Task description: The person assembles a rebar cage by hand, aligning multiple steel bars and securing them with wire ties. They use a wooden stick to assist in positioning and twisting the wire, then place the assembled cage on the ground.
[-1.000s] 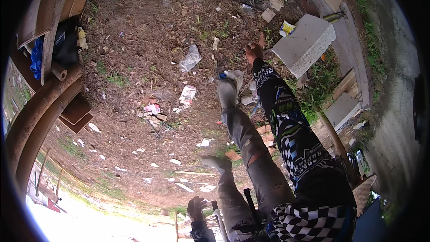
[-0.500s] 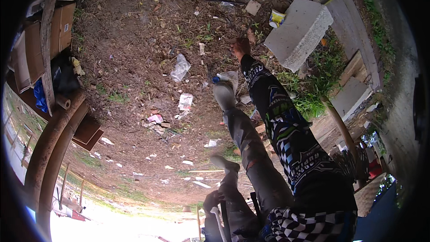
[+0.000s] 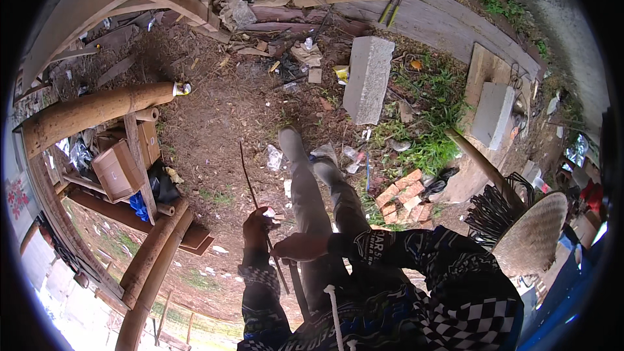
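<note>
My left hand (image 3: 259, 226) is closed around a thin, dark, slightly bent stick (image 3: 249, 185). It stands at a slant before my lap, its upper end over the bare ground. My right hand (image 3: 299, 247) comes in from the right, and its fingers close on the stick just below the left hand. Beneath the right hand a flat dark strip (image 3: 298, 286) runs down toward my lap; I cannot tell what it is or whether a hand holds it. Both legs (image 3: 305, 188) stretch forward over the littered soil.
A concrete block (image 3: 368, 81) lies ahead, with broken bricks (image 3: 403, 195) nearer on the right. Beyond them are a bundle of dark rods (image 3: 497, 211) and a woven conical hat (image 3: 534, 234). Bamboo poles (image 3: 153, 253) and cardboard boxes (image 3: 118, 170) line the left. Long-handled cutters (image 3: 391, 8) lie at the back.
My right hand has come back from the ground near the concrete block to my lap. Both hands now meet on the stick. My view has swung to the right, and my left leg is stretched further forward.
</note>
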The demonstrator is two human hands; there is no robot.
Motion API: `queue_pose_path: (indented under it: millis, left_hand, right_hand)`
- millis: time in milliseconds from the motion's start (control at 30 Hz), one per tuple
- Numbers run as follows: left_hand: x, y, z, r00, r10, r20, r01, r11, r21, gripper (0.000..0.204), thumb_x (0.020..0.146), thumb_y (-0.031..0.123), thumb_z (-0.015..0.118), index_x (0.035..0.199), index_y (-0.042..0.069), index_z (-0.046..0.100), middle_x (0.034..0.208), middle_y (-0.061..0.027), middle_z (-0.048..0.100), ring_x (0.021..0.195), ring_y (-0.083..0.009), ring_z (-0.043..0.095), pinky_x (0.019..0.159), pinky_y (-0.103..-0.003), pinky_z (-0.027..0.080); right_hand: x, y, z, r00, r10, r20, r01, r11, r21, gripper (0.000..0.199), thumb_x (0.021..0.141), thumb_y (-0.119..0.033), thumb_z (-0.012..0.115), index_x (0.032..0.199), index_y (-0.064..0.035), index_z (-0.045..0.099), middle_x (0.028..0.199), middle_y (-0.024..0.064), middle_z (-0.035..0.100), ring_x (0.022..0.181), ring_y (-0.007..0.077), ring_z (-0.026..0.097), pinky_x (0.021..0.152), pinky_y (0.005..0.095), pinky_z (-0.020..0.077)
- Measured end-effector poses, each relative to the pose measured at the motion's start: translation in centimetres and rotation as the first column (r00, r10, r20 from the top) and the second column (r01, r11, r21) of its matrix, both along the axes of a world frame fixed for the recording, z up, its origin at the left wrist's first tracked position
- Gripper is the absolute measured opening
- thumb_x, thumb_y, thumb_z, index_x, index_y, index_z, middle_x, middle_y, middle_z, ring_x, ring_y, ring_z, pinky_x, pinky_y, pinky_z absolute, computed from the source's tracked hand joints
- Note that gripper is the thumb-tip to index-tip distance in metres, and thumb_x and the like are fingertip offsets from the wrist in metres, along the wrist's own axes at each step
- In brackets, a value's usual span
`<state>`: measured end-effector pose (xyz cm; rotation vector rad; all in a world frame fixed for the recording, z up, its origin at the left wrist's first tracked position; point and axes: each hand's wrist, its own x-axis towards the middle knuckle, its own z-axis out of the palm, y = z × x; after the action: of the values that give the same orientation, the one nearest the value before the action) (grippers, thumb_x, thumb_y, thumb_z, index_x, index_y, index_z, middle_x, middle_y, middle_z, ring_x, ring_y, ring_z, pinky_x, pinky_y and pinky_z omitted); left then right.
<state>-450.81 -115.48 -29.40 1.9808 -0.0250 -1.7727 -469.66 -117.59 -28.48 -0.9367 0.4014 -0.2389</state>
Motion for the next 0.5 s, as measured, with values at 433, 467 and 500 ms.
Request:
queue_pose_path:
  millis: [433,467,500]
  left_hand:
    - [4.7,-8.6,-9.0,0.829,-0.532,0.173,0.359,0.743,0.565,0.031,0.1,0.032,0.046,0.114,0.008,0.061,0.056,0.0026,0.043,0.041,-0.0075,0.037,0.036,-0.027,0.033]
    - [5.2,-9.2,-8.9,0.796,-0.575,0.187,0.4,0.732,0.552,0.029,0.1,0.03,0.047,0.112,0.007,0.062,0.056,0.0035,0.042,0.041,-0.0065,0.037,0.036,-0.025,0.031]
    - [5.9,-9.3,-8.4,0.763,-0.612,0.206,0.432,0.721,0.541,0.028,0.1,0.028,0.048,0.11,0.007,0.063,0.056,0.0044,0.042,0.042,-0.0054,0.036,0.036,-0.024,0.029]
  right_hand:
    - [-35.5,-41.5,-36.5,-0.347,-0.641,-0.685,0.264,0.633,-0.727,0.081,0.08,-0.051,0.067,0.133,0.0045,0.042,0.124,0.0293,0.056,0.115,0.0418,0.055,0.095,0.0451,0.0456]
    - [-36.8,-43.5,-39.6,-0.367,-0.581,-0.726,0.23,0.7,-0.676,0.087,0.078,-0.054,0.067,0.134,0.0059,0.038,0.125,0.0314,0.054,0.115,0.0436,0.054,0.095,0.0476,0.0451]
    - [-37.0,-45.5,-42.1,-0.368,-0.506,-0.78,0.295,0.732,-0.614,0.091,0.077,-0.057,0.067,0.133,0.0084,0.037,0.122,0.0344,0.054,0.113,0.0455,0.054,0.094,0.0491,0.0451]
